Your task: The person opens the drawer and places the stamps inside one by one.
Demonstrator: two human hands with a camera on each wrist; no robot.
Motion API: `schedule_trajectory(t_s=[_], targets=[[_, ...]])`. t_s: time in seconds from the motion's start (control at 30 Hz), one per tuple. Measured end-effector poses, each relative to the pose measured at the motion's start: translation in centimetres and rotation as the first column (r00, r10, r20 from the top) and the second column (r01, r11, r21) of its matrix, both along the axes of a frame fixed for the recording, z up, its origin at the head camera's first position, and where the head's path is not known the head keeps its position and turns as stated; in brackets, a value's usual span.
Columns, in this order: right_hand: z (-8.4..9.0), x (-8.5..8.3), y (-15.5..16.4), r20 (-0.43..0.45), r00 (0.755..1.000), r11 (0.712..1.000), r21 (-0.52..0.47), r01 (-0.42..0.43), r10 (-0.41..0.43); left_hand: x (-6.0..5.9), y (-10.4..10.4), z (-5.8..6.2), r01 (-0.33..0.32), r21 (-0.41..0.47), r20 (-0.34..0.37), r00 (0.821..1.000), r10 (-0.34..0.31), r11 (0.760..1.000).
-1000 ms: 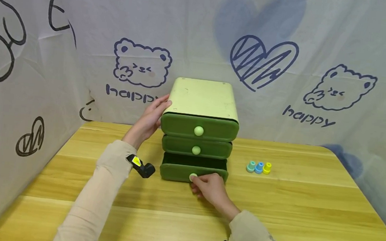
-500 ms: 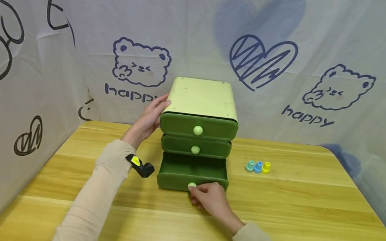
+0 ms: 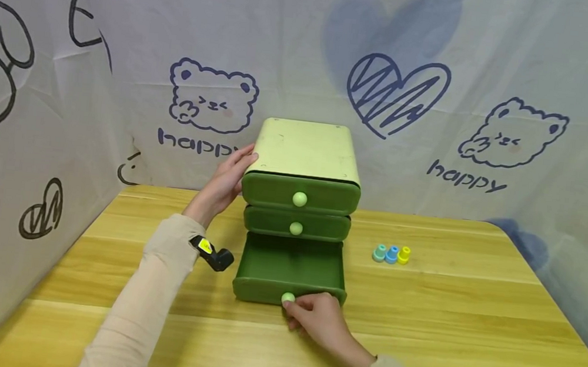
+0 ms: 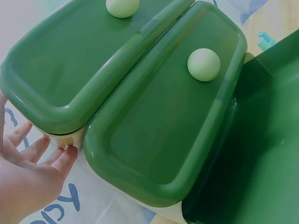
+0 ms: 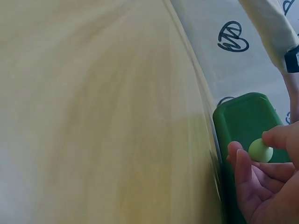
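A small three-drawer chest of glossy green plastic with a pale yellow-green top stands at the far middle of the light wooden table. Its bottom drawer is drawn well out toward the near edge, its dark green inside showing bare; the two drawers above sit flush.

The right hand pinches the bottom drawer's round pale-green knob between thumb and curled fingers; the right wrist view shows the knob gripped at the fingertips. The left hand lies spread and flat against the chest's left side near the top, fingers straight, steadying it.

The step in hand looks like opening the bottom drawer, and it seems close to fully out. The next move probably calls for letting go of the knob without tugging the drawer off its runners, while the left hand keeps bracing, since the light plastic body would likely slide on the smooth wood.

To the right of the chest, well apart from it, three small plastic caps in teal, blue and yellow sit in a row; what exactly they are is hard to tell at this size. A white cloth printed with bears and hearts hangs behind.
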State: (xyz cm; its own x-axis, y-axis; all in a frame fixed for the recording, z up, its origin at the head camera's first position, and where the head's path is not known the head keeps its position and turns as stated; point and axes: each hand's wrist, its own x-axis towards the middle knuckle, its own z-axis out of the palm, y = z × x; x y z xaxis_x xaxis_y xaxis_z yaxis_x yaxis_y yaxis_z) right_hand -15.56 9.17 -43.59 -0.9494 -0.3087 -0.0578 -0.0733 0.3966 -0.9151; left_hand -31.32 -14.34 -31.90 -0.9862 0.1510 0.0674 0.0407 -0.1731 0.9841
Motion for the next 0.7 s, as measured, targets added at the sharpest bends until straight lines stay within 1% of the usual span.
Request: schedule_trajectory(t_s=[0.13, 0.27, 0.4, 0.5, 0.6, 0.7], targets=[[0.03, 0.57, 0.10, 0.015, 1.000, 1.000, -0.017, -0.014, 0.015, -0.07, 0.03, 0.02, -0.006, -0.002, 0.000, 1.000, 0.006, 1.000], [-0.08, 0.93, 0.21, 0.012, 1.000, 1.000, -0.017, -0.027, 0.027, -0.07, 0.04, -0.07, -0.006, -0.006, 0.006, 1.000, 0.006, 1.000], [-0.14, 1.05, 0.28, 0.006, 0.999, 0.999, -0.018, -0.034, 0.034, -0.12, -0.04, -0.22, -0.005, -0.013, 0.018, 1.000, 0.005, 1.000], [-0.02, 0.98, 0.38, 0.017, 0.999, 0.999, -0.016, -0.047, 0.048, -0.09, -0.08, -0.20, -0.008, -0.017, 0.017, 1.000, 0.008, 1.000], [0.14, 0.83, 0.60, 0.037, 0.996, 0.997, -0.004, -0.078, 0.078, 0.01, -0.09, -0.09, -0.007, -0.021, 0.014, 1.000, 0.007, 1.000], [0.35, 0.78, 0.89, 0.072, 0.989, 0.991, 0.034, -0.131, 0.128, 0.05, -0.04, -0.02, -0.005, -0.019, 0.012, 1.000, 0.006, 1.000]])
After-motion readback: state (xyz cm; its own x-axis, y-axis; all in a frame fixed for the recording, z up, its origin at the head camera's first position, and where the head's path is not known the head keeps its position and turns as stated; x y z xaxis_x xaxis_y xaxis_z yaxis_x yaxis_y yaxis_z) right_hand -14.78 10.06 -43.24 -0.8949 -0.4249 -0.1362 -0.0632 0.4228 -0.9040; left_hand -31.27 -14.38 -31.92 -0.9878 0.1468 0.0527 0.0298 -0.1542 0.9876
